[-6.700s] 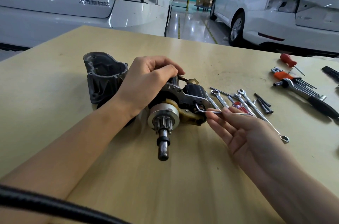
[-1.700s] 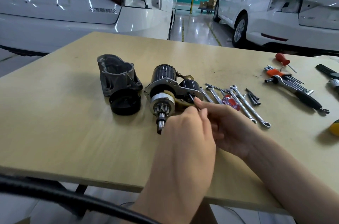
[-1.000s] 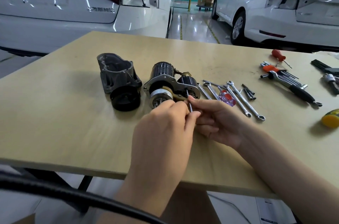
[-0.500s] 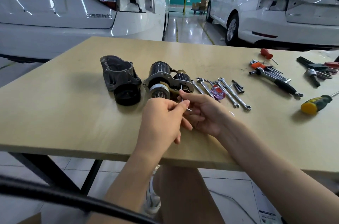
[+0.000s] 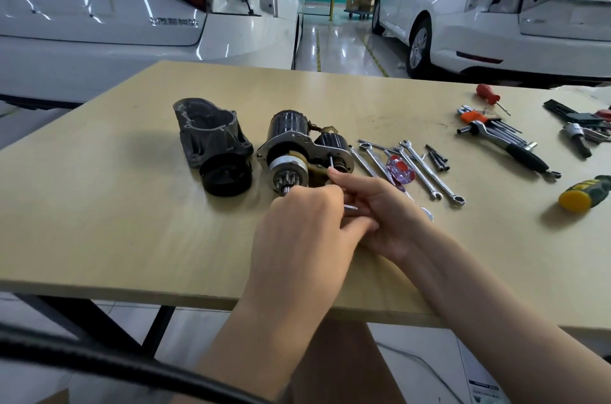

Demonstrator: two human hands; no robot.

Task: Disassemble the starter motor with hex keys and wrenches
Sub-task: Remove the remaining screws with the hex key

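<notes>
Starter motor (image 5: 299,152): likely heavy, rigid metal, prone to rolling; best gripped round the barrel; right hand (image 5: 383,215) pinching thin hex key (image 5: 331,163); left hand (image 5: 307,231) curled, grip unclear.

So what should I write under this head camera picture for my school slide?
Two hands work a thin hex key into the starter motor, wrenches beside it.
</notes>
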